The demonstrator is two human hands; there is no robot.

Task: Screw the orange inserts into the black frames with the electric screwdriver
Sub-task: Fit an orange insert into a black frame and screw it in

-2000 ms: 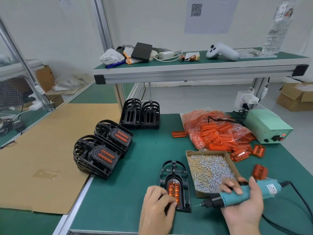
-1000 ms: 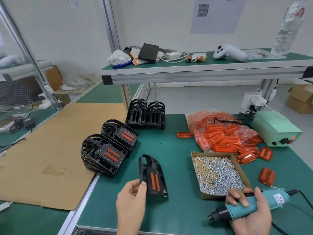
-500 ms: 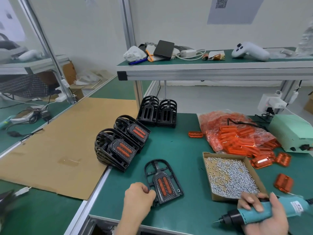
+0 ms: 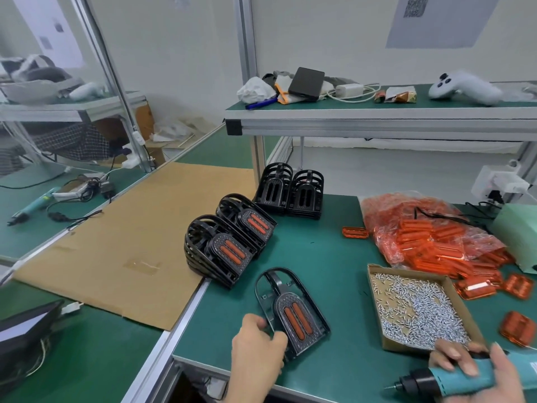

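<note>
My left hand [image 4: 257, 349] grips the near left edge of a black frame [image 4: 289, 308] with an orange insert showing through its two slots. The frame sits face up just over the green mat, angled away to the left. My right hand [image 4: 476, 373] holds the teal electric screwdriver [image 4: 447, 383] at the bottom right, its bit pointing left above the mat. Two stacks of finished frames [image 4: 229, 245] lean near the mat's left edge. Empty black frames [image 4: 290, 191] stand behind them.
A cardboard tray of silver screws [image 4: 418, 309] lies right of the held frame. A bag of orange inserts [image 4: 430, 234] and loose inserts [image 4: 518, 328] lie beyond it. A cardboard sheet [image 4: 125, 242] covers the left bench. A shelf [image 4: 377, 119] overhangs the back.
My left hand lifted the frame, turned it face up and carried it leftward toward the finished stacks. My right hand drew the screwdriver back to the lower right. The view swung left.
</note>
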